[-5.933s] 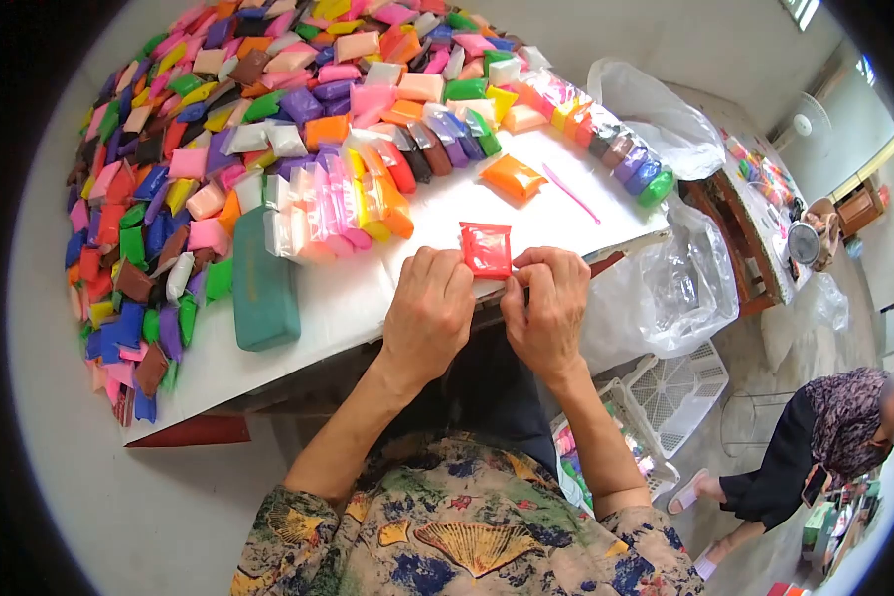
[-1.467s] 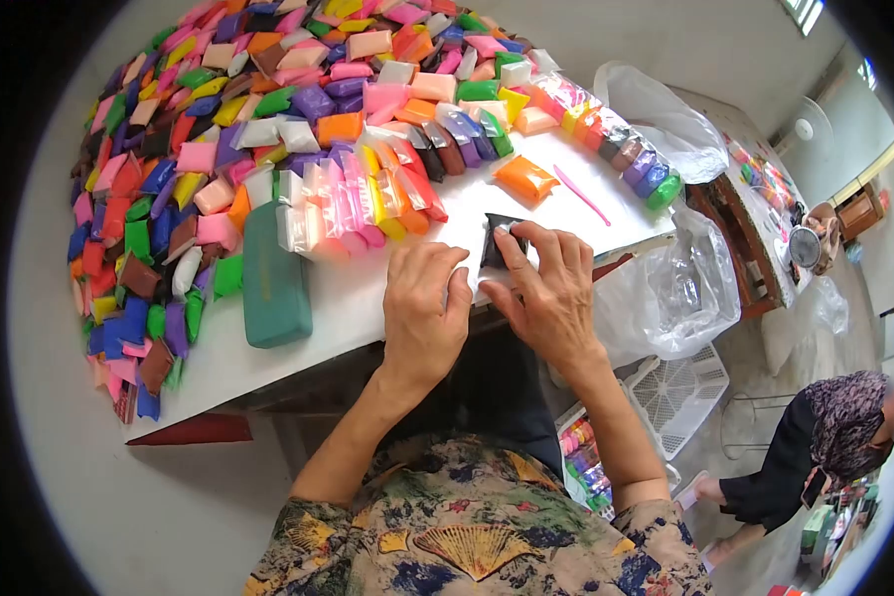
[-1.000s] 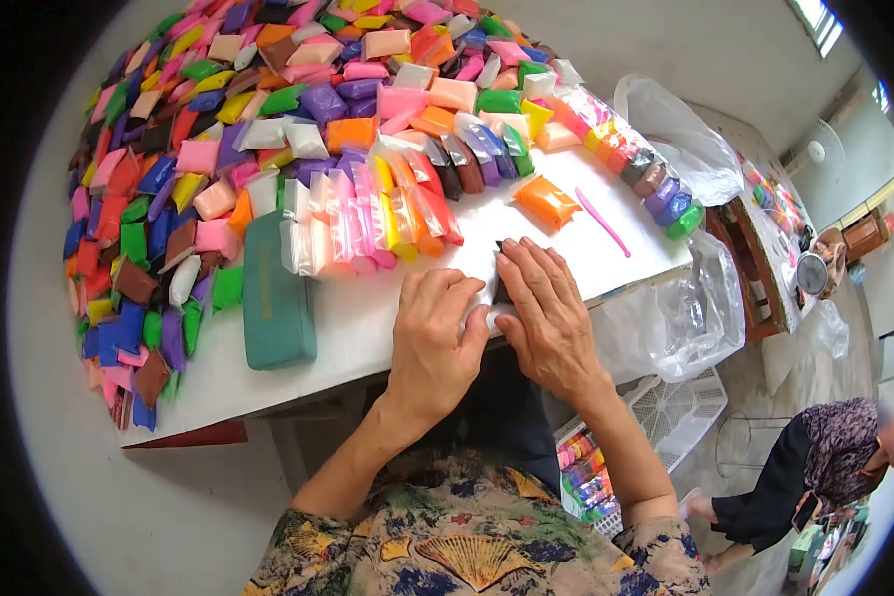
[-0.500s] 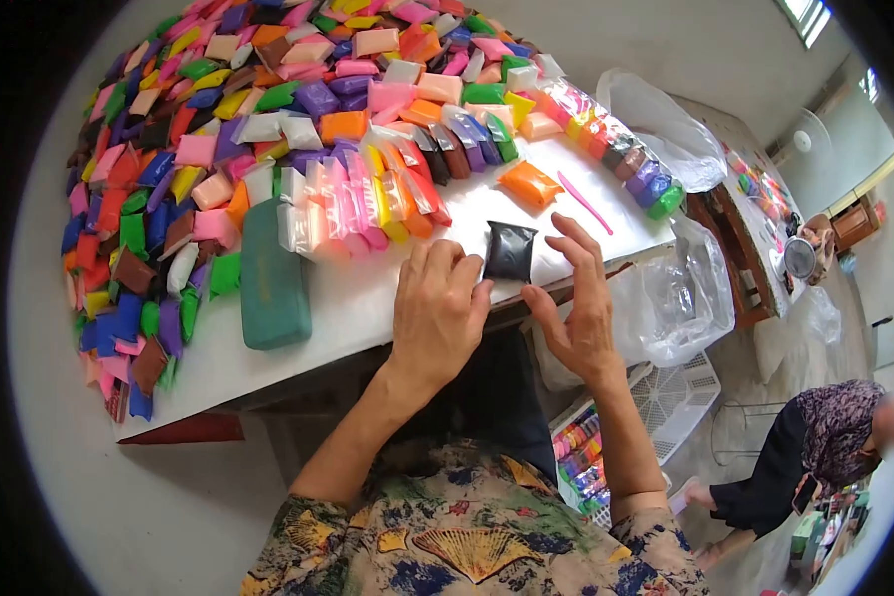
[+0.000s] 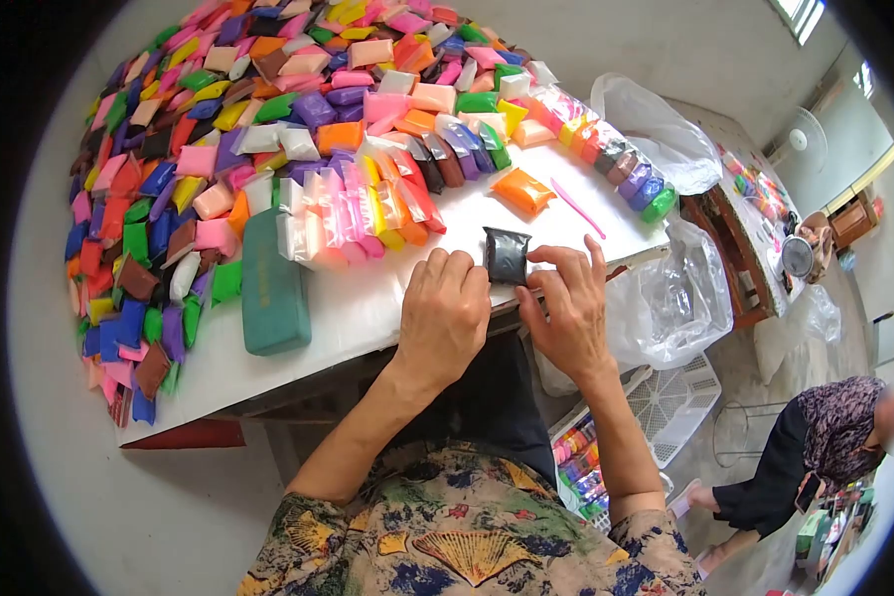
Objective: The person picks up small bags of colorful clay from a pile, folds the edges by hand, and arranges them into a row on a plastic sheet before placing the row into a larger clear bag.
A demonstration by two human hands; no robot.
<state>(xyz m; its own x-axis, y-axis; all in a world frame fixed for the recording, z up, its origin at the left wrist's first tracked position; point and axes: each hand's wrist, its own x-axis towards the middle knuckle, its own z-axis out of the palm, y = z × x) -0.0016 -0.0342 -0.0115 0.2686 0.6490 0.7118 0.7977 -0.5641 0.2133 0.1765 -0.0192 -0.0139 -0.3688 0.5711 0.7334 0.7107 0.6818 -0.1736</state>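
Observation:
A small black packet of clay [image 5: 507, 255] in a clear wrapper lies near the front edge of the white table. My left hand [image 5: 445, 313] is curled closed, its fingertips at the packet's left edge. At the right edge, the bent fingers and thumb of my right hand [image 5: 569, 308] pinch the wrapper near the lower corner; the exact contact is partly hidden. Just behind the packet are an orange packet [image 5: 522, 192] and a thin pink stick [image 5: 577, 207]. A row of upright clear-wrapped packets [image 5: 353, 209] stands to the left, beside a green case [image 5: 275, 288].
A large heap of colourful packets [image 5: 199, 159] covers the table's left and back. A bagged row of coloured packets [image 5: 616, 164] runs along the right. Clear plastic bags [image 5: 670, 298] hang at the table's side, above a white basket [image 5: 680, 402]. A person [image 5: 815, 447] sits at right.
My right hand's raised, spread fingers have come down and bent in against the black packet's right edge. My left hand stays at its left side. The view has shifted slightly.

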